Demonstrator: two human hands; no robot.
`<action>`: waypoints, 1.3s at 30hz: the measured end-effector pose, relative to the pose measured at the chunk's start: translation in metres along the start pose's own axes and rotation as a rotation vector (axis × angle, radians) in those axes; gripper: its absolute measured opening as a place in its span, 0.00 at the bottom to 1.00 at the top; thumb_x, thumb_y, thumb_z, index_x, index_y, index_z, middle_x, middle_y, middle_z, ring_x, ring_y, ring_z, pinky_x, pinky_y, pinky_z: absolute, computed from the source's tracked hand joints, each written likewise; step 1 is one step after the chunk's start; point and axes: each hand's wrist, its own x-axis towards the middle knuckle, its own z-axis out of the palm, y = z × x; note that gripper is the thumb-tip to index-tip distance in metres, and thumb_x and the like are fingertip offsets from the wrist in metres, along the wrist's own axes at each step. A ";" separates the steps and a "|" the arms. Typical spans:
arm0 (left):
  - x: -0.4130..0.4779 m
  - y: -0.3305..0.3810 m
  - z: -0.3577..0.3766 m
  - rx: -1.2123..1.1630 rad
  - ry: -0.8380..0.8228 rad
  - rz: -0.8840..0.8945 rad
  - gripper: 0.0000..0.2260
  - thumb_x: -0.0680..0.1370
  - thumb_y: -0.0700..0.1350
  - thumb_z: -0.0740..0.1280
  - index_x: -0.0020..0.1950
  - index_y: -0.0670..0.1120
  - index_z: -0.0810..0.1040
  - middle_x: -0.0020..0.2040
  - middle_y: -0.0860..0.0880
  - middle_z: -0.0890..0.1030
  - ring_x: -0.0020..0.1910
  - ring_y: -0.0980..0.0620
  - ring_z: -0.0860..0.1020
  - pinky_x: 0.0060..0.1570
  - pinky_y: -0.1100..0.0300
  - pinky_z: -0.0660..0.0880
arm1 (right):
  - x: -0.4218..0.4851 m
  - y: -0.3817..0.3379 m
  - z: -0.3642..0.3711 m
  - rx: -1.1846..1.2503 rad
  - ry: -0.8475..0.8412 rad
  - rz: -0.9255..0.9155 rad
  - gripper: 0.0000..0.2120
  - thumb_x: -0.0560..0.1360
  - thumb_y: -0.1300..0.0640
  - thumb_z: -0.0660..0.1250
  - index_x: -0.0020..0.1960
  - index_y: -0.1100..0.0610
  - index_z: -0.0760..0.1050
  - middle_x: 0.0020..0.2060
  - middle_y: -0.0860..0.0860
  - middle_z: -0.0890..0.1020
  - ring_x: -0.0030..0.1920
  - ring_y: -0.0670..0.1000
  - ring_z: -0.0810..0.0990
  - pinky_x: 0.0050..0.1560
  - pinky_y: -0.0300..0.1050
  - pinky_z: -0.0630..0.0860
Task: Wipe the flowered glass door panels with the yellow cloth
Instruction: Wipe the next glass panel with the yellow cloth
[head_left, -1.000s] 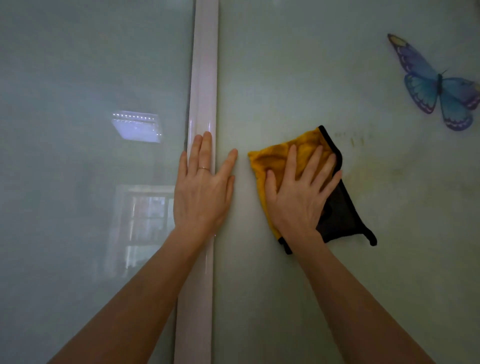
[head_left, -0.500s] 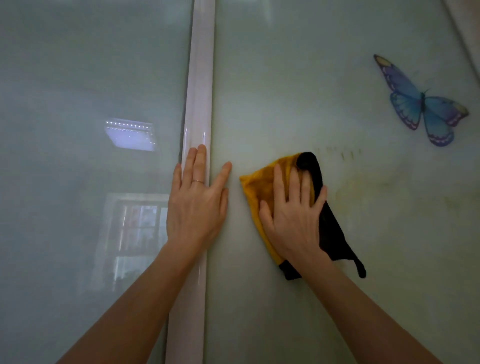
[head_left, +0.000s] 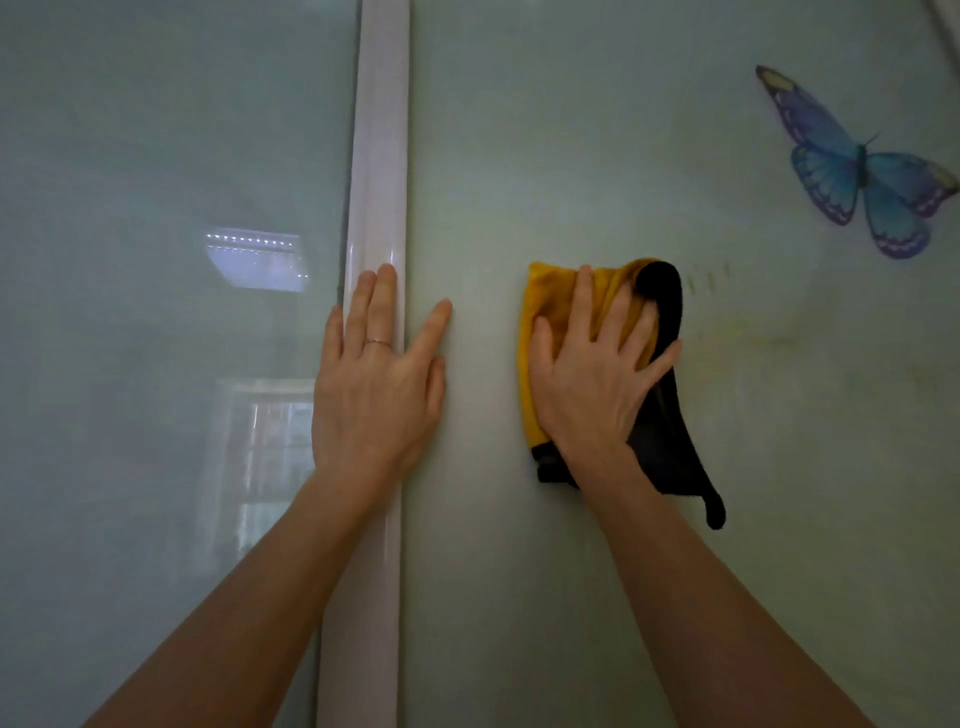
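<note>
A frosted, pale green glass door fills the view, split by a glossy, pale pinkish vertical frame strip (head_left: 376, 130) into a left glass panel (head_left: 130, 364) and a right glass panel (head_left: 571, 130). The yellow cloth (head_left: 545, 296), a folded rag with a black backing and black edging, lies flat against the right glass panel, right of the strip and apart from it, with a bare band of glass between. The right hand (head_left: 592, 389) presses on it palm down, with the fingers straight and spread apart. Its thumb lies on the yellow left side, the fingertips reach toward the cloth's far edge, where a black fold curls over, and the little finger lies on the black part. A black corner of the cloth sticks out at the near right of the wrist. The left hand (head_left: 376, 395) lies flat across the frame strip and holds nothing. Two of its straight fingers lie close together on the strip, the little finger lies at the edge of the left glass panel, and the index finger is splayed onto the right glass panel with the thumb beside it. A thin ring (head_left: 377, 342) sits on one finger. Right of the cloth, faint yellowish smears (head_left: 753, 332) and a few short dark marks (head_left: 709, 278) show on the glass. At the far right a blue and purple butterfly picture (head_left: 857, 171) sits on the panel, well apart from the cloth. The left glass panel reflects a square ceiling light (head_left: 257, 260) and, nearer, a window (head_left: 260, 457).
</note>
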 end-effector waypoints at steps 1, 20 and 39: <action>0.000 0.000 0.000 0.003 -0.004 -0.002 0.23 0.80 0.48 0.57 0.75 0.51 0.73 0.78 0.34 0.61 0.78 0.35 0.60 0.74 0.39 0.60 | -0.009 0.000 0.000 -0.001 0.016 0.004 0.33 0.81 0.39 0.50 0.82 0.52 0.61 0.79 0.63 0.63 0.77 0.69 0.60 0.73 0.78 0.52; -0.001 0.001 -0.003 -0.004 -0.007 -0.013 0.23 0.80 0.49 0.58 0.76 0.51 0.72 0.79 0.35 0.61 0.78 0.36 0.60 0.74 0.40 0.59 | -0.012 0.002 -0.013 0.106 0.303 -0.098 0.17 0.73 0.51 0.73 0.57 0.59 0.76 0.44 0.57 0.81 0.52 0.61 0.78 0.56 0.55 0.64; -0.001 0.002 -0.004 0.011 -0.031 -0.021 0.24 0.80 0.49 0.57 0.76 0.51 0.71 0.79 0.35 0.60 0.79 0.37 0.59 0.74 0.40 0.59 | 0.009 0.027 -0.004 0.425 0.319 -0.538 0.06 0.79 0.60 0.67 0.51 0.64 0.77 0.46 0.61 0.81 0.53 0.62 0.80 0.58 0.58 0.79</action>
